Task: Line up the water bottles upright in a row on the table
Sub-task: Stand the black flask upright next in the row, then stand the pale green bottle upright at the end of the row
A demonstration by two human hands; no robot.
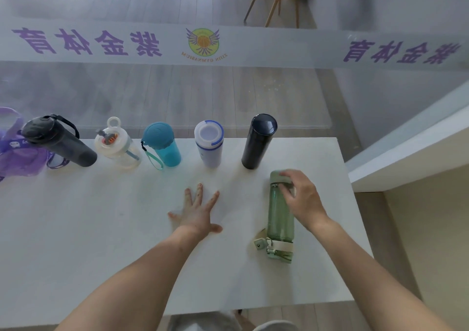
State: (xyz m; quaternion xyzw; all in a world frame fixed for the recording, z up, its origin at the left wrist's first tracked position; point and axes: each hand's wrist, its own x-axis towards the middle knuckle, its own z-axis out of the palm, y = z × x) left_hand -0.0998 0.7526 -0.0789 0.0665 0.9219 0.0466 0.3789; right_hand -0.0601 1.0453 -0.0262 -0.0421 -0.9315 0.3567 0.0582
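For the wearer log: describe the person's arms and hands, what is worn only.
Both forearms are bare, with no sleeves in view. The left hand and right hand wear no gloves; no rings, watch or bracelets are visible. Small dark specks mark the left hand's fingers.

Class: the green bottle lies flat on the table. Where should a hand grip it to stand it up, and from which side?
Probably grip the green bottle around its far end, where the right hand sits, coming from above. It lies lengthwise; its near end carries a loose strap.

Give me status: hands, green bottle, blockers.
Left hand flat on table, empty. Right hand on green bottle, lying down near table's right edge. Five bottles upright in row; nothing blocking the spot beside dark bottle.
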